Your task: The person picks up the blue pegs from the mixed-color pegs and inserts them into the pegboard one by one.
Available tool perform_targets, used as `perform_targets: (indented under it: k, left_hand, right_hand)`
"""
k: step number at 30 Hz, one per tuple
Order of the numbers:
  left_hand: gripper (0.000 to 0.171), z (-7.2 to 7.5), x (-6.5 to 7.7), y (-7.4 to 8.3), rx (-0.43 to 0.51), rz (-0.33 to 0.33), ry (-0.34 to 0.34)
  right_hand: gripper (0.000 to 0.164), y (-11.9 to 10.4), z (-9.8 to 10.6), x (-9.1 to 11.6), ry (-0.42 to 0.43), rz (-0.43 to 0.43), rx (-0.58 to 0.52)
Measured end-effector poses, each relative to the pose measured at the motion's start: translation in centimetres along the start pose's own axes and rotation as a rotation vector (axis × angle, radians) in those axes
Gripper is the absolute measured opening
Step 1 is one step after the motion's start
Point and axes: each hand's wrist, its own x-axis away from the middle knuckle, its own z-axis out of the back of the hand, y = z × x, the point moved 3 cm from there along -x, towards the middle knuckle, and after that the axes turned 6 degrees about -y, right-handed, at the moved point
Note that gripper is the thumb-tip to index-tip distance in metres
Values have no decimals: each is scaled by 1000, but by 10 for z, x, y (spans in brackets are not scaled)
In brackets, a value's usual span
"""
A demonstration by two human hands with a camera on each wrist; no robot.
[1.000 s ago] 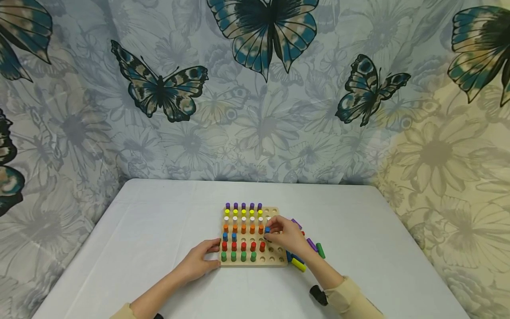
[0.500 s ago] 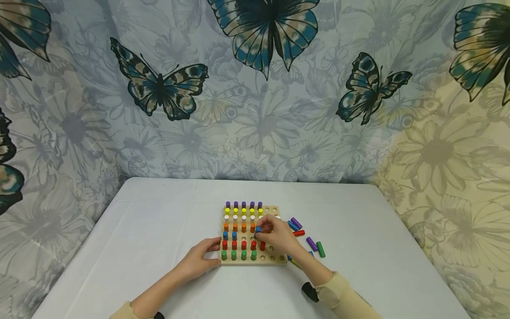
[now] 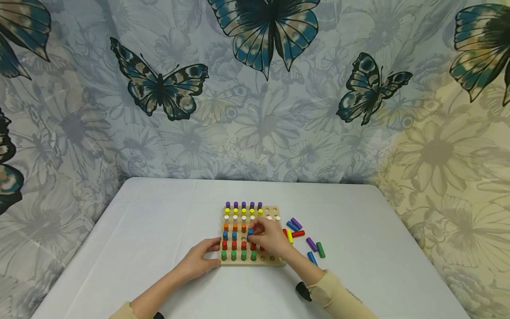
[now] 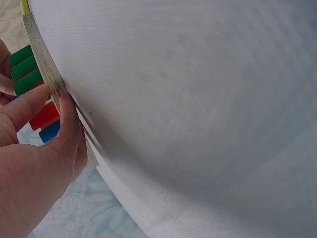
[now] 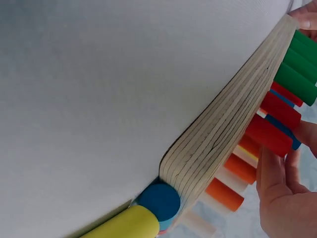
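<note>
A wooden pegboard (image 3: 251, 265) stands on the white table, with rows of purple, yellow, white, orange, blue, red and green pegs upright in it. My left hand (image 3: 199, 260) rests its fairly straight fingers and thumb against the board's left edge, as the left wrist view also shows. Between thumb and fingers, my right hand (image 3: 272, 235) pinches a blue peg (image 3: 250, 232). That peg is upright over the blue row, just right of a bare hole (image 3: 243, 239) beside two standing blue pegs. The right hand hides some of the orange and red pegs.
Loose pegs lie right of the board: purple (image 3: 312, 244), green (image 3: 320, 249), blue (image 3: 312, 258), red (image 3: 298, 233) and yellow (image 3: 289, 237) among them. A patterned butterfly cloth (image 3: 263, 146) hangs behind the table.
My right hand has moved left across the board, carrying the blue peg toward the two blue pegs in their row. More loose pegs show behind it. The left hand has stayed put.
</note>
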Motion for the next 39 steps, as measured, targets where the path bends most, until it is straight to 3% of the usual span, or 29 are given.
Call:
perform_targets:
  k: [14, 39]
  left_hand:
    - [65, 0, 1, 1, -9, 3, 3]
    - [64, 0, 1, 1, -5, -14, -3]
  right_hand:
    - [20, -3, -12, -4, 2, 54, 61]
    - [18, -5, -16, -7, -20, 137, 111]
